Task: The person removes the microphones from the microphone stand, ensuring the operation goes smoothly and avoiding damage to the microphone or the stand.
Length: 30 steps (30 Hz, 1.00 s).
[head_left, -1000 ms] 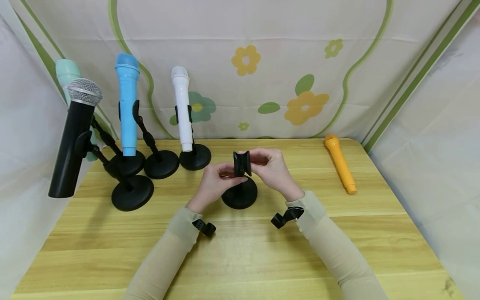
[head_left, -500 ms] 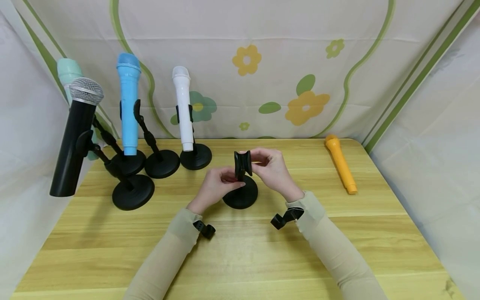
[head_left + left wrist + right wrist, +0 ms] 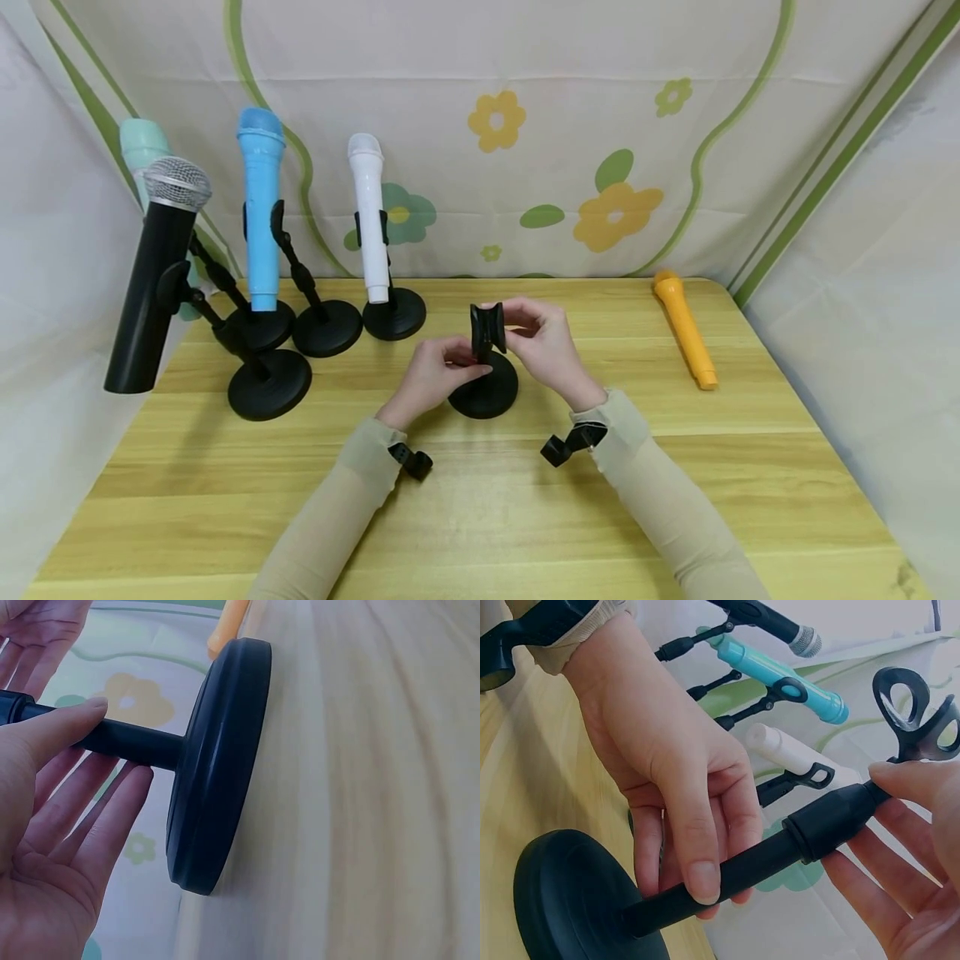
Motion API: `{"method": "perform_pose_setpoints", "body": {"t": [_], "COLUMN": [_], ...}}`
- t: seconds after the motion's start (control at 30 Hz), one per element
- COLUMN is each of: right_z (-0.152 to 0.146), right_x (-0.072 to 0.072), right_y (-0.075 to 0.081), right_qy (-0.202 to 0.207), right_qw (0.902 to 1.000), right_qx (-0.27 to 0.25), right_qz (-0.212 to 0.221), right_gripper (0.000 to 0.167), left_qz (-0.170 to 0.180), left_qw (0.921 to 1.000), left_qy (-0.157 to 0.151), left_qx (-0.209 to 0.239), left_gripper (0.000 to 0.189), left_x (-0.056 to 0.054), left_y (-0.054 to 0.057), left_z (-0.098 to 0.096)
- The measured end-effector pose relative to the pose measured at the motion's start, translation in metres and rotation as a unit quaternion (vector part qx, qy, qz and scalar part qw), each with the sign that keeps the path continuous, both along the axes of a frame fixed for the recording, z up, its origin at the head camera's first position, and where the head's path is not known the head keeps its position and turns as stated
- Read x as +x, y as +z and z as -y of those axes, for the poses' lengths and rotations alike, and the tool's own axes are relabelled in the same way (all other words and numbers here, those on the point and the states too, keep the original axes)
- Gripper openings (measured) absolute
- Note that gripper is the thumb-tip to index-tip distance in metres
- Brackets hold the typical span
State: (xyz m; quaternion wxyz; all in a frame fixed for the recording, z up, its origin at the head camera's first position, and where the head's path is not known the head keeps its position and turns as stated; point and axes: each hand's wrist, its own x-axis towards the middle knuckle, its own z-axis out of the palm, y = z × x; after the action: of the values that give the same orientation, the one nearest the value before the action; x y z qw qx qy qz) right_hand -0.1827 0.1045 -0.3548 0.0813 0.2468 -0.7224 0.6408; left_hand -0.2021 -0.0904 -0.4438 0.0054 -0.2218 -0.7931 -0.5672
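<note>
A black microphone stand (image 3: 483, 396) with a round base stands upright on the table between both hands. My left hand (image 3: 431, 375) pinches its pole low down, thumb on one side and fingers on the other, as the left wrist view shows of the pole (image 3: 142, 742). Higher up, my right hand (image 3: 543, 337) holds the stand just below its clip, thumb and fingers about the narrow neck. The clip (image 3: 915, 720) at the top has two looped arms and holds no microphone. An orange microphone (image 3: 684, 329) lies on the table to the right.
At the left, a black microphone (image 3: 153, 287), a blue microphone (image 3: 261, 217), a white microphone (image 3: 368, 217) and a mint microphone (image 3: 142, 146) sit in black stands. A patterned cloth (image 3: 450, 50) hangs behind the wooden table (image 3: 480, 517).
Both hands keep their holds on the stand, with barely any movement. The whole head view has shifted slightly; the other microphones stay in place.
</note>
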Motion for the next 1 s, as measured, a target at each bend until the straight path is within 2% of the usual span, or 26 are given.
{"method": "perform_pose_setpoints", "body": {"t": [0.53,0.8,1.0], "right_z": [0.001,-0.001,-0.002], "right_x": [0.001,-0.015,-0.029], "right_y": [-0.004,-0.027,-0.028], "right_qy": [0.005,-0.016,-0.032], "right_qw": [0.9998,0.9997,0.9993], "right_qx": [-0.018,-0.011,-0.013], "right_qz": [-0.007,-0.012,-0.016], "right_gripper": [0.026,0.031,0.031], "left_qz": [-0.007,-0.011,-0.021], "left_qw": [1.0,0.9999,0.9995], "left_qy": [0.0,0.008,0.023], "left_qx": [0.002,0.004,0.006], "left_gripper": [0.016,0.014,0.016], "left_x": [0.0,-0.001,-0.012], "left_y": [-0.004,-0.006,-0.004], "left_z": [0.0,-0.002,-0.005]}}
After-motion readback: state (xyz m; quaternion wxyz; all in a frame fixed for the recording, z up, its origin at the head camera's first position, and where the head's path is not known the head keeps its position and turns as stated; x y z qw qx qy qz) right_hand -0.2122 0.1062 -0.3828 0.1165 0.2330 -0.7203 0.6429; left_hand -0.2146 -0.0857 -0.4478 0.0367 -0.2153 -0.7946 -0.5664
